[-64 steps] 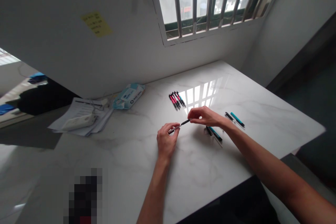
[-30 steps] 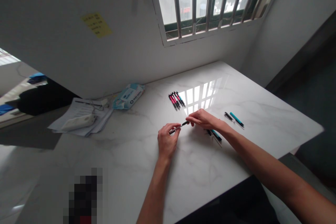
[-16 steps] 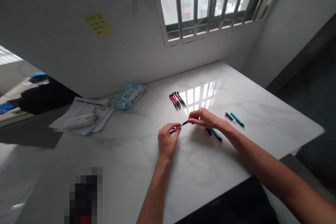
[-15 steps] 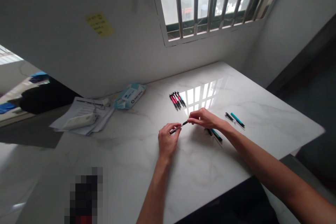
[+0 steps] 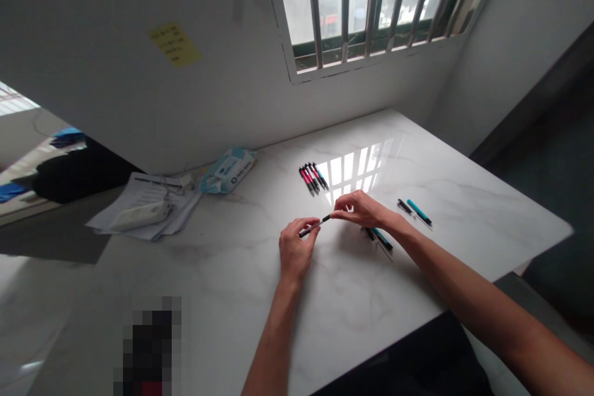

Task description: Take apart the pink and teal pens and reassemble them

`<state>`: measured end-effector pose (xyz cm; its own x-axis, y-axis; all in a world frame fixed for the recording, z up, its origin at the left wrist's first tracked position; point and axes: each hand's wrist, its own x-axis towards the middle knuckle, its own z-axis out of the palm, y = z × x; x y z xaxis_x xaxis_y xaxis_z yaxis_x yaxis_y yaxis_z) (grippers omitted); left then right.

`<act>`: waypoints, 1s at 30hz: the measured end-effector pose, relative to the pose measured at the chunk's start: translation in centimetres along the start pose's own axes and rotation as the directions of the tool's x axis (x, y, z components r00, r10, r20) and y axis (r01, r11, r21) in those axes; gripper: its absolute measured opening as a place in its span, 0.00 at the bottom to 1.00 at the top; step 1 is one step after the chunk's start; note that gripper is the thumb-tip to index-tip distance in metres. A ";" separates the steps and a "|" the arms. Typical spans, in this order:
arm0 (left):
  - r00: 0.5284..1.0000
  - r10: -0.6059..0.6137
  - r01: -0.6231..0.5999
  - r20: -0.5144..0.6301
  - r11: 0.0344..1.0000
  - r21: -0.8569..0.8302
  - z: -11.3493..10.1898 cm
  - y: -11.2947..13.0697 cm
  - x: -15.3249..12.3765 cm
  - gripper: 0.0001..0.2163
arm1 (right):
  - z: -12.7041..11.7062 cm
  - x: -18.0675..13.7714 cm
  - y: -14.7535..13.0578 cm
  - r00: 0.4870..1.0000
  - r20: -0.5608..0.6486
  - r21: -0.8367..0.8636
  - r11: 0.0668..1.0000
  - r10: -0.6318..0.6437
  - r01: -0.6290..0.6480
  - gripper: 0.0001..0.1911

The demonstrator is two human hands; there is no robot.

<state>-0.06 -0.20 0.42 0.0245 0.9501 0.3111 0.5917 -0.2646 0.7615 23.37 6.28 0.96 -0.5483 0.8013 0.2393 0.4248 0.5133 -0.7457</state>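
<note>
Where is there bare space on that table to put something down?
The table has room between the papers and the left hand, between the arms, and behind the right hand, right of the row of pens.
It is crowded where both hands hold a pen, at the pen parts by the right arm, and around the wipes.

A worker's bare left hand [image 5: 297, 244] and bare right hand [image 5: 359, 208], both slim with slender fingers, are seen at a narrow wrist each. The uncovered, smooth-lined left forearm [image 5: 271, 340] and uncovered, tapering right forearm [image 5: 445, 260] broaden toward the elbow, the right visible over a longer stretch to the frame's edge. Below, a plain, near-black expanse of what appears to be cloth clothing [image 5: 408, 362] covers the lap, its finer details lost in shadow.
</note>
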 end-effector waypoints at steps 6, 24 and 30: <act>1.000 -0.015 0.015 0.000 0.998 -0.058 0.1 -0.1 0.0 0.05 | 0.0 0.0 -0.1 0.998 -0.055 0.007 0.999 -0.034 0.035 0.12; 0.999 -0.040 0.040 -0.001 0.987 -0.157 0.1 0.4 -0.1 0.05 | -0.3 0.0 -0.2 0.991 -0.032 -0.013 0.992 -0.126 0.126 0.09; 1.000 -0.020 0.022 0.014 0.988 -0.151 0.1 0.5 -0.1 0.05 | -0.1 0.1 0.0 0.995 -0.003 -0.066 0.993 -0.097 0.096 0.14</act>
<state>0.28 -0.46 0.74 0.0242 0.9575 0.2875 0.4640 -0.2654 0.8451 23.38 6.41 1.01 -0.5845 0.7490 0.3121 0.4164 0.6070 -0.6768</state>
